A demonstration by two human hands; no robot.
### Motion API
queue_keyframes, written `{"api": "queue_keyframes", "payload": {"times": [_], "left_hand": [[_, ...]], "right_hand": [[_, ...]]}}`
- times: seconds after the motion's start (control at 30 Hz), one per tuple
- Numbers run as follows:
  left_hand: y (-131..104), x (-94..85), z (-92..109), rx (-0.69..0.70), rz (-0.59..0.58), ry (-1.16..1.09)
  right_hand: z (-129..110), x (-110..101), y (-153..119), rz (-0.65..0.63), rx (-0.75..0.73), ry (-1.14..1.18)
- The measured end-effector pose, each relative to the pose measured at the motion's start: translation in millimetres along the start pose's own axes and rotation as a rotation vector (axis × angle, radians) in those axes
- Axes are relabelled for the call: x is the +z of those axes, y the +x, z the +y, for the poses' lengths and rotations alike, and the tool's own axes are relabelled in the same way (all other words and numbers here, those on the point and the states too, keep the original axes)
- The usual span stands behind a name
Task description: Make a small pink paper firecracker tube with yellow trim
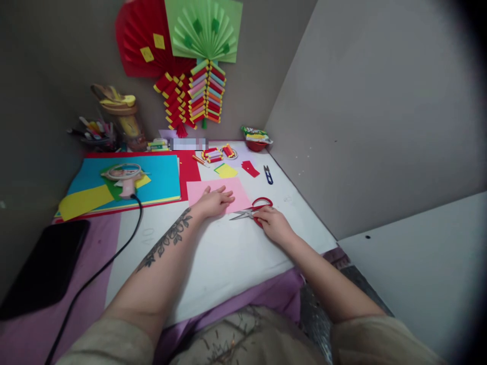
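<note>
A pink sheet of paper (pixel 198 190) lies flat on the white table cover (pixel 224 263). My left hand (pixel 215 201) rests on its lower part, fingers spread and pointing right. Just right of the sheet, my right hand (pixel 274 223) has its fingers closed on the red-handled scissors (pixel 262 203). Their blades point left, towards my left hand, and look slightly parted. Part of the lower handle loop is hidden by my right fingers.
A pink glue gun (pixel 129 183) with a black cord sits on blue sheets (pixel 163 177) at left. Behind are yellow paper (pixel 227 171), red pieces (pixel 250 168), blue snips (pixel 268 175) and small paper rolls (pixel 213 154). A black tablet-like object (pixel 45 263) lies front left.
</note>
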State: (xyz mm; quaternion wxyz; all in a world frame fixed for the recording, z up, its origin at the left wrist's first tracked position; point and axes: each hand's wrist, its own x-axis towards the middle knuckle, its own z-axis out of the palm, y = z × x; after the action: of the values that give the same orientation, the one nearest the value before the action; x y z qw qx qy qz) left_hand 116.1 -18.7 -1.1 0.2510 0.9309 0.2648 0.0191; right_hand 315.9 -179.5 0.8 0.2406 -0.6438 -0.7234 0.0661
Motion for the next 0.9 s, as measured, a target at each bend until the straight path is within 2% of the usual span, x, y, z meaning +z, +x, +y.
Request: {"api": "queue_keyframes", "payload": {"times": [0.6, 0.9], "left_hand": [[-2.4, -1.2, 0.4, 0.011, -0.003, -0.001], [-2.7, -1.4, 2.4, 0.006, 0.004, 0.004]], "right_hand": [[-22.5, 9.6, -7.6, 0.034, 0.115, -0.051], [-25.2, 15.8, -10.0, 0.04, 0.135, -0.021]]}}
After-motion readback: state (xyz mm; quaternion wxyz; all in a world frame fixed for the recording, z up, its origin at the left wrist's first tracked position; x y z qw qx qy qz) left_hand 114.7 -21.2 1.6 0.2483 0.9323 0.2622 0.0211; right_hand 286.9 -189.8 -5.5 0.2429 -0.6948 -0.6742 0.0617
